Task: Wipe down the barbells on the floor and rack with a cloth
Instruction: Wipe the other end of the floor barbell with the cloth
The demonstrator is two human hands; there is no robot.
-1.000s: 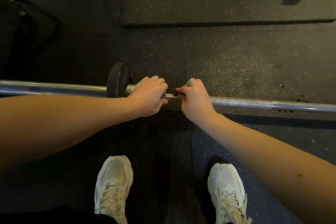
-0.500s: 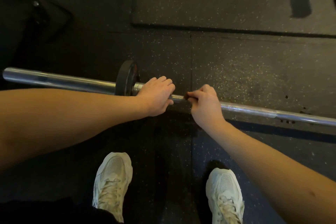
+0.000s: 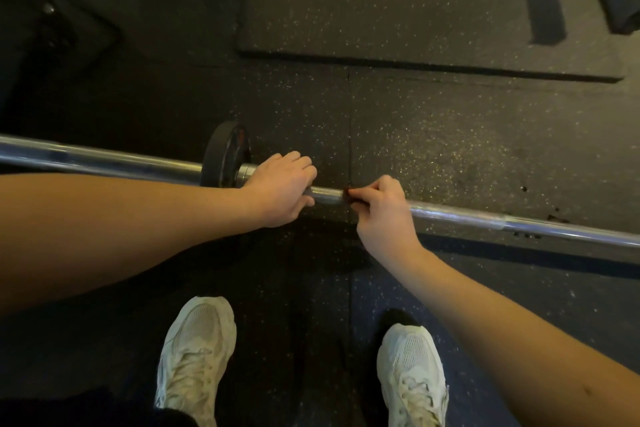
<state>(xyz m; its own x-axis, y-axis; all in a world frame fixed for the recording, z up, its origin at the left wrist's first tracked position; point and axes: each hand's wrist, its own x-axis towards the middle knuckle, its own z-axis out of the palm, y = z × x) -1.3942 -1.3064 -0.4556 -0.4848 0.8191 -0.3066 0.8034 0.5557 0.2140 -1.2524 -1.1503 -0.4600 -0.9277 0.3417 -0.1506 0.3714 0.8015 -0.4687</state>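
A long chrome barbell (image 3: 110,159) lies on the dark speckled rubber floor (image 3: 450,135). Its thick left sleeve is glossy, and the thinner shaft is duller and finely ridged. Its long axis runs across the view from the left edge to the right edge, dropping a little lower toward the right. Both ends are cut off by the frame.

A small black plate (image 3: 224,158) stands on edge on the sleeve, left of centre. Just right of it the left hand (image 3: 282,189) grasps the shaft, fingers wrapped over the top and thumb below, covering that stretch of metal. Next along, a scrap of dark reddish cloth (image 3: 347,195) sits against the shaft, pinched by the right hand (image 3: 384,210) between thumb and curled fingers. Most of the cloth is hidden inside the hand.

Below the bar stand the left shoe (image 3: 197,350) and right shoe (image 3: 412,367), both white. A black shape at the upper left is too dark to make out.
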